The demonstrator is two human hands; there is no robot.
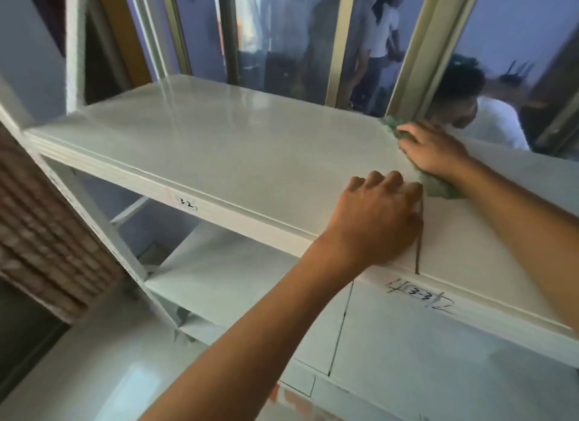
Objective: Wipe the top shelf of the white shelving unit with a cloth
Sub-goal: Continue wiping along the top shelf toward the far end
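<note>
The right hand [434, 149] lies flat, fingers spread, pressing down on a crumpled green cloth [438, 185] that shows beyond the fingertips and under the wrist. The cloth sits on the glossy white top shelf [219, 144] of the white shelving unit, toward its far right edge, close to a cream window frame [416, 66]. The left hand [376, 220] holds nothing: its fingers are curled loosely with the knuckles up, and it braces on the shelf near the front lip, beside a dark seam line [418, 248] where two shelf boards meet. Handwritten number labels [419, 296] mark the front edge. A lower white shelf [238, 282] lies beneath, and blurred people are visible through the glass behind.

By my judgement most of the surface to the left is yet to be wiped. The cloth is bunched rather than spread, so a long sweep could leave streaks or skip strips. Working so near the back edge, the cloth could slip off behind the unit. Leaning hard on the bracing hand might rock the light frame or leave fresh fingerprints on the gloss.
</note>
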